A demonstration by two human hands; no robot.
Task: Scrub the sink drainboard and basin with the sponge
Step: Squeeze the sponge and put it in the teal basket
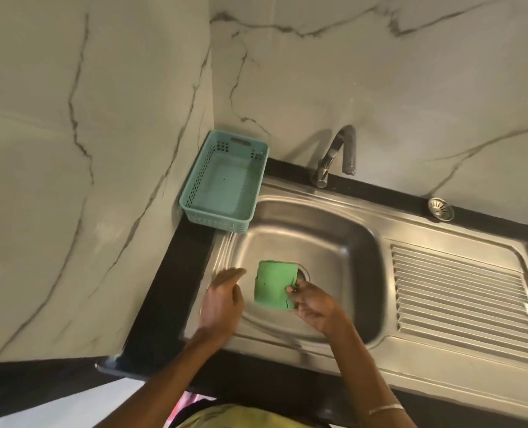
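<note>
A green sponge hangs over the steel basin, just left of the drain hole. My right hand pinches its right edge between thumb and fingers. My left hand hovers a little to the left of the sponge, fingers straight, palm turned toward it, touching nothing. The ribbed drainboard lies to the right of the basin.
A teal plastic basket sits on the black counter at the basin's far left corner. The tap curves over the back rim. A loose drain strainer rests on the back ledge. Marble walls close in on the left and behind.
</note>
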